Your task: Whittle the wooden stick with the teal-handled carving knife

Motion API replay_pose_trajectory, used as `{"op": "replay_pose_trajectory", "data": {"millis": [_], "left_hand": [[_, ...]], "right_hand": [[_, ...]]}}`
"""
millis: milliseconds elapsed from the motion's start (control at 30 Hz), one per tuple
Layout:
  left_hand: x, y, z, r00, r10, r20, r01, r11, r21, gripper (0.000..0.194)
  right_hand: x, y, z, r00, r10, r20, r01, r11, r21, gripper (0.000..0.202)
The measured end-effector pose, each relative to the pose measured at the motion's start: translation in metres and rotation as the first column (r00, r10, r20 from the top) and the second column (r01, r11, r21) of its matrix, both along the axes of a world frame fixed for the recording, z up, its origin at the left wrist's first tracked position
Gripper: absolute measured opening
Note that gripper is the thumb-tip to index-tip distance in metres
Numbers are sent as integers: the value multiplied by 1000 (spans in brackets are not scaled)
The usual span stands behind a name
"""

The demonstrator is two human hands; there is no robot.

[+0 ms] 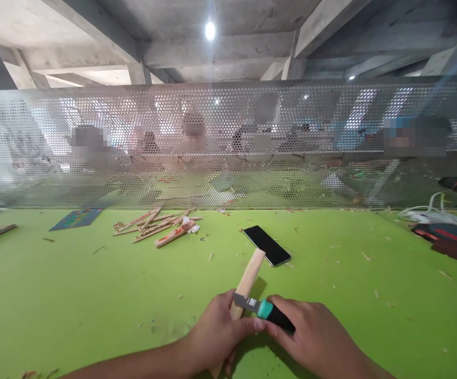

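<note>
The wooden strip (251, 272) is clamped in the left hand (218, 329), over the green tabletop (105, 295). The knife (277, 316) is gripped in the right hand (317, 331), its blade (241, 301) laid across the wooden strip. A smartphone (267, 245) is positioned just beyond; thin sticks (151, 217) are piled farther left.

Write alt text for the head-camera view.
The right hand's grip holds a black-and-teal craft knife, its blade over a pale wooden strip held in the left hand's grip. On the green table, a dark-screened phone lies near the strip's far end, with thin sticks farther left. A perforated panel stands behind.
</note>
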State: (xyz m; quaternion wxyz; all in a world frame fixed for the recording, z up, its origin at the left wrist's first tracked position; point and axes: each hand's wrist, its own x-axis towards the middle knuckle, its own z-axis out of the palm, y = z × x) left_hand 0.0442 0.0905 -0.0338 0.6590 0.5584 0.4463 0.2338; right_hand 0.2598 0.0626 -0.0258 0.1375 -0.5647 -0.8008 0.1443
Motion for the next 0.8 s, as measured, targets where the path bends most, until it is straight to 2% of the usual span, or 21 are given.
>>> {"op": "replay_pose_trajectory", "data": {"millis": [133, 200, 300, 400, 533, 633, 800], "left_hand": [[-1, -1, 1, 1000, -24, -4, 24, 1000, 5, 44], [-1, 0, 1, 999, -28, -15, 28, 1000, -12, 45], [-2, 1, 0, 999, -35, -14, 35, 999, -11, 46], [-2, 2, -3, 995, -67, 68, 67, 998, -5, 46], [-2, 5, -5, 978, -93, 186, 100, 994, -32, 47], [-3, 6, -2, 966, -124, 225, 137, 990, -42, 46], [-3, 5, 5, 955, -68, 289, 93, 993, -73, 48]], "right_hand": [[16, 15, -2, 987, -87, -133, 88, 996, 3, 55], [29, 25, 1, 974, -165, -153, 179, 980, 82, 59], [48, 35, 9, 949, -233, -213, 269, 950, 159, 58], [55, 39, 14, 929, -257, -264, 312, 931, 189, 53], [50, 38, 11, 925, -218, -310, 274, 950, 150, 52], [41, 37, 9, 947, -178, -268, 223, 964, 148, 50], [34, 35, 11, 953, -103, -284, 135, 986, 95, 44]]}}
